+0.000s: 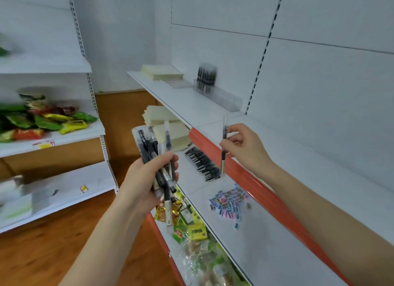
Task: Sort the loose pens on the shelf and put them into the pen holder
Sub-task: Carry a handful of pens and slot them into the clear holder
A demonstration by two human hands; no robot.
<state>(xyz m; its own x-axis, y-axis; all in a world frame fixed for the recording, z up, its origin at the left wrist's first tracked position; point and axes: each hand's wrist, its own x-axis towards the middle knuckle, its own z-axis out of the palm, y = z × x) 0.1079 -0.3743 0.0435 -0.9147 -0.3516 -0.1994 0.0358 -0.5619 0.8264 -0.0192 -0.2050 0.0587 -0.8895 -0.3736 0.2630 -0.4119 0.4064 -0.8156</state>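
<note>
My left hand [147, 179] grips a bundle of several black pens [156, 151] in front of the shelves, their ends fanning upward. My right hand [245, 147] pinches a single black pen [224, 145] upright, level with the orange front edge of the upper shelf [251, 179]. The clear pen holder [221, 96] stands at the back of that upper shelf, with several black pens [205, 74] upright in its left end. A row of loose black pens [202, 164] lies on the shelf below.
Cream notepads [162, 71] lie at the upper shelf's left end, with more notepads [162, 119] below. Small coloured erasers [229, 202] are scattered on the lower shelf. Snack packets [189, 228] fill the bottom shelf. A left-hand rack [53, 136] holds green and yellow packets.
</note>
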